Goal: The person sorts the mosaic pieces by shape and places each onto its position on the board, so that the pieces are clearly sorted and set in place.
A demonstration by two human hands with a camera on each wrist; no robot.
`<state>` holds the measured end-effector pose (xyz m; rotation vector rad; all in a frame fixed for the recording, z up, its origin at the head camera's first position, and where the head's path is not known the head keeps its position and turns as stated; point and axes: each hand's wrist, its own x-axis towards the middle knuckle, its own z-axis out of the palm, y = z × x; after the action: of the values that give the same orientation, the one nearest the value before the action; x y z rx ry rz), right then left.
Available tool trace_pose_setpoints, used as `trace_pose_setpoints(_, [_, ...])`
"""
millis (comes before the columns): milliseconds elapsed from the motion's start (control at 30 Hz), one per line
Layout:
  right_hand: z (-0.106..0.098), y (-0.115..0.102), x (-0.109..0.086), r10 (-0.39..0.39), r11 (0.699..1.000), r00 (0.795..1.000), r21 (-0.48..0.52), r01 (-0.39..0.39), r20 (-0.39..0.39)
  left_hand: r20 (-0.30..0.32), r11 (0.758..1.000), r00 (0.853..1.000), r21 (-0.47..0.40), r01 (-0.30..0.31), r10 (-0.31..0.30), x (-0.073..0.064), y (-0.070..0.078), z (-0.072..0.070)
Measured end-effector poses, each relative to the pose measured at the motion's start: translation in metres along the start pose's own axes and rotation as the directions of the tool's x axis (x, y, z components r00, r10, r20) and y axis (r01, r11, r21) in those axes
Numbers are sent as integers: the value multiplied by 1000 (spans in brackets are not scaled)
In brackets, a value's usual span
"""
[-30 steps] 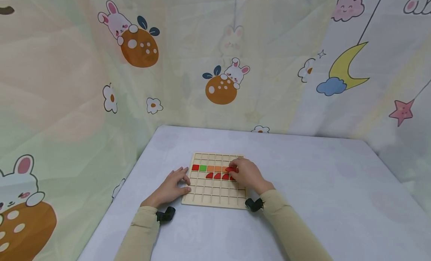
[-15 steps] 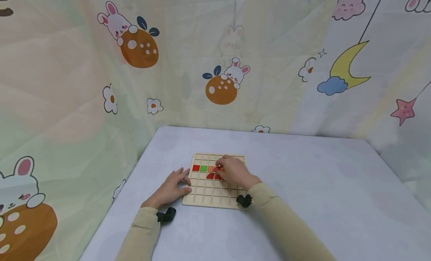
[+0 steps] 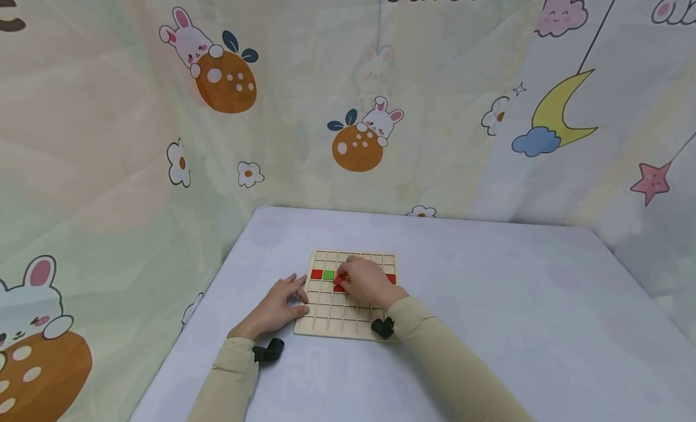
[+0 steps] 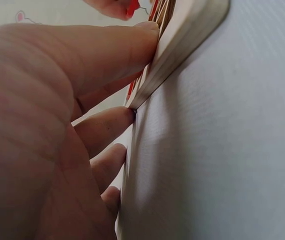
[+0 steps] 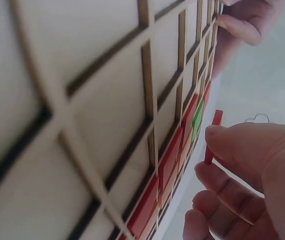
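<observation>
A wooden grid board [image 3: 334, 327] lies on the white-covered table. My right hand [image 3: 371, 282] is over its left-middle cells, pinching a small flat red piece [image 5: 214, 137] between thumb and forefinger, just off the grid in the right wrist view. A red square [image 3: 316, 274] and a green square [image 3: 328, 275] sit side by side in one row. More red pieces [image 5: 170, 157] lie in cells near them, partly hidden by my right hand in the head view. My left hand [image 3: 277, 306] rests at the board's left edge, its thumb [image 4: 127, 47] against the wooden side and its fingers loosely spread.
The white table [image 3: 489, 325] stretches around the board, widest on the right. Behind it hangs a printed cloth backdrop [image 3: 446, 156]. Black wrist cameras [image 3: 269, 351] are strapped at both sleeves.
My right hand has moved left across the board with the red piece. A red piece at the row's right end is now uncovered. My left hand has stayed at the board's edge.
</observation>
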<state>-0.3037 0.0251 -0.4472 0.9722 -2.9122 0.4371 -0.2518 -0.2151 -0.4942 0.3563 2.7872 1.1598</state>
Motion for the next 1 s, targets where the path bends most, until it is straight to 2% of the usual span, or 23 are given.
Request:
trace_pose_setpoints(100, [2, -4, 2, -14, 1000, 1000, -1, 14, 6, 0, 1000, 1000, -1, -13, 13, 0, 0, 0])
trace_pose_setpoints(367, [6, -13, 6, -32, 999, 999, -30, 32, 15, 6, 1000, 1000, 5, -4, 4, 2, 0, -1])
trace_pose_setpoints(667, [14, -15, 12, -42, 998, 999, -46, 44, 29, -1, 1000, 1000, 2, -14, 14, 1, -2, 1])
trace_pose_setpoints(1000, [17, -15, 13, -37, 999, 999, -9, 37, 31, 2, 1000, 1000, -2, -13, 13, -1, 0, -1])
